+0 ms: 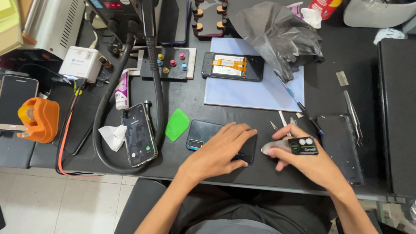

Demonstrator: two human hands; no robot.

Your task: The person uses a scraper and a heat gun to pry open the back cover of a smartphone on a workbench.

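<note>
Lit phone screen (138,134) with green and red call buttons left of centre, dark phone screen (16,93) far left, small black-and-green labelled package (303,146) in right hand (310,162), red display (112,5) top.

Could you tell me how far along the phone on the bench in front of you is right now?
Done: another opened phone lies apart on the blue mat. In hand: the left hand presses flat on the dark phone; the right hand holds a small black tool beside it. That phone looks closed, unopened.

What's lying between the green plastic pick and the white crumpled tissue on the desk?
In the head view, a smartphone with its screen lit lies between green pick and tissue.
</note>
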